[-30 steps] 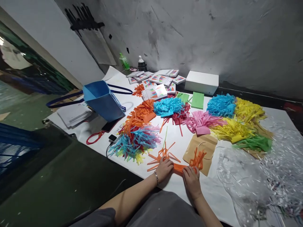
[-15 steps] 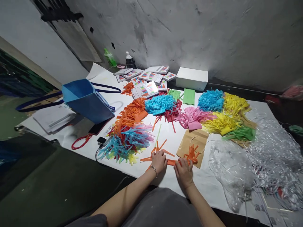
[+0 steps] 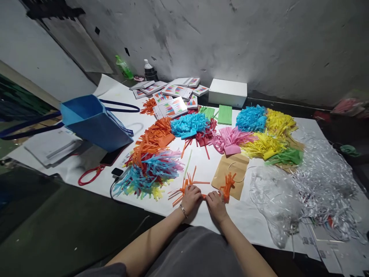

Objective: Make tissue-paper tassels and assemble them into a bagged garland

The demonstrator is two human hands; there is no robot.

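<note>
Both hands rest close together at the table's front edge. My left hand [image 3: 191, 200], with a bracelet at the wrist, is closed on the left part of an orange paper tassel [image 3: 204, 196]. Its fringe strips fan out beyond my left fingers. My right hand [image 3: 216, 206] grips the same tassel on the right, where another orange fringed bunch [image 3: 228, 185] sticks up beside the fingers. That bunch lies over a brown paper bag [image 3: 239, 169]. Only a short orange band shows between the two hands.
Tassel piles in orange [image 3: 154, 136], blue [image 3: 250, 118], pink [image 3: 230, 137] and yellow [image 3: 265, 145] arc behind the hands. A blue bag [image 3: 95, 123] stands left, near a phone [image 3: 111, 157]. Clear plastic [image 3: 273, 196] lies right; a white box [image 3: 227, 92] and flat packs [image 3: 173, 107] are behind.
My hands have come closer together, and less of the orange band shows between them. The orange bunch at the right stands more upright. The whole view has shifted slightly.
</note>
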